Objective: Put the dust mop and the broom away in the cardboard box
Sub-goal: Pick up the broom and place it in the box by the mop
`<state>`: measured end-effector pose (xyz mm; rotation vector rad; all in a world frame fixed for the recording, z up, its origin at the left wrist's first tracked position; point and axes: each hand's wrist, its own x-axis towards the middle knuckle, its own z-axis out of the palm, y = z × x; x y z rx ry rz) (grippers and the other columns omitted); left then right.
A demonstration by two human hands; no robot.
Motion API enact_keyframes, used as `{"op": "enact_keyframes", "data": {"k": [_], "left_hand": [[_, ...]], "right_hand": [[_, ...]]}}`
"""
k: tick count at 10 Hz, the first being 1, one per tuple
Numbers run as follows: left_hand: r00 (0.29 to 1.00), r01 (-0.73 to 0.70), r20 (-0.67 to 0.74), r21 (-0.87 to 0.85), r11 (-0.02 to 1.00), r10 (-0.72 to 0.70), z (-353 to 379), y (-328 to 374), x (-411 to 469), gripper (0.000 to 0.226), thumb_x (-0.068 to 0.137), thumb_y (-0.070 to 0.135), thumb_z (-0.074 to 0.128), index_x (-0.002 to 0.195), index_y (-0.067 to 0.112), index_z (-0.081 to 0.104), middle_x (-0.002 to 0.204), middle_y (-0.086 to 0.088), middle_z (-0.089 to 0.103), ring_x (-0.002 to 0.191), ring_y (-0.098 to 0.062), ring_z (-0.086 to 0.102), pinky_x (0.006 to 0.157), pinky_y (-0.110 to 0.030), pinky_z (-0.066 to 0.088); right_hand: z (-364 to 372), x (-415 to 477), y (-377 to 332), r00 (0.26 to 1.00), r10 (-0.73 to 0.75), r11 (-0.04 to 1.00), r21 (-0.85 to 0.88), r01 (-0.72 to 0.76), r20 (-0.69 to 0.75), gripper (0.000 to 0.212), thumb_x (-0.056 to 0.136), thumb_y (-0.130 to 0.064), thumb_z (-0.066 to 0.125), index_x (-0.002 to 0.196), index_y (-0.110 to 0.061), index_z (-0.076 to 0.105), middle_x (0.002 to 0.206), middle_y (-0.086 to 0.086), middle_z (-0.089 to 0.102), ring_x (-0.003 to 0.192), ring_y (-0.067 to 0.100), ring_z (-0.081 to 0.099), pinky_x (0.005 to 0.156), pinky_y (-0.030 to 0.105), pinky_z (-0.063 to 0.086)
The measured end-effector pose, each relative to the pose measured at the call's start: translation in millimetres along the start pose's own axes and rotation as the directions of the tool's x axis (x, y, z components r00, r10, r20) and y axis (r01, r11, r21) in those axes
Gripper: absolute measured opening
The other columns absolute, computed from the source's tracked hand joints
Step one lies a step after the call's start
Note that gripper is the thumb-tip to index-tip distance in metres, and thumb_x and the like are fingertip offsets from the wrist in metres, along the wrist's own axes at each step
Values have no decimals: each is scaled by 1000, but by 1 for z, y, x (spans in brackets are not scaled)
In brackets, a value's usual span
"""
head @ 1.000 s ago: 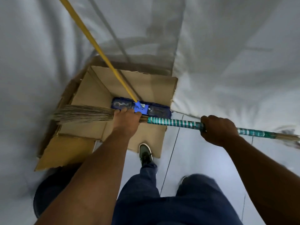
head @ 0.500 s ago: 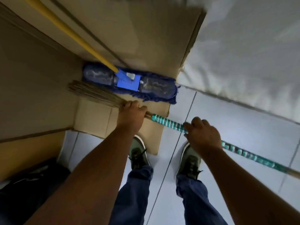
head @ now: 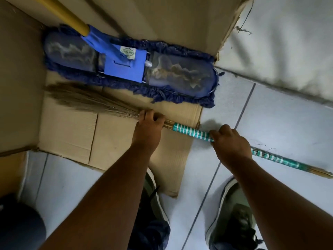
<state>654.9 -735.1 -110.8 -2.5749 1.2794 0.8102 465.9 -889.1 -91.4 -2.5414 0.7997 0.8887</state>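
Observed from above, with the cardboard box (head: 68, 134) as reference. The box lies open on its side on the tiled floor (head: 270, 112). The dust mop (head: 129, 69) rests inside it, its blue head flat on the box's lower panel against the back wall, one end of the fringe reaching the box's right edge. Its yellow handle (head: 63, 12) rises out toward the upper left.

The broom (head: 189, 131) lies nearly level in front of the mop head. Its bristles (head: 86, 100) are inside the box, fanned toward the left wall; its green-and-white wrapped handle extends out past the box's right edge over the floor.

My left hand (head: 147, 129) is closed around the broom where bristles meet handle, above the box's front flap. My right hand (head: 230, 143) is closed around the wrapped handle, just outside the box's right edge.

My two shoes (head: 236, 219) stand on the floor in front of the box.
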Motion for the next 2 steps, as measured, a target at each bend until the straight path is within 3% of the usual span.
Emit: {"op": "enact_keyframes", "data": {"k": [1, 2], "left_hand": [[999, -21, 28, 64, 998, 19, -17, 0, -13, 54, 92, 26, 52, 142, 12, 38, 148, -24, 35, 140, -48, 23, 96, -59, 46], [994, 3, -110, 70, 998, 5, -49, 8, -23, 55, 94, 34, 39, 144, 11, 36, 150, -24, 36, 140, -46, 27, 101, -61, 40]], "right_hand": [[-25, -9, -4, 1000, 30, 999, 36, -30, 4, 35, 92, -34, 54, 124, -20, 51, 108, 9, 53, 95, 29, 57, 68, 39, 47], [-54, -22, -7, 996, 44, 999, 28, -42, -79, 36, 94, -36, 49, 126, -20, 50, 112, 9, 54, 100, 30, 56, 73, 39, 46]]}}
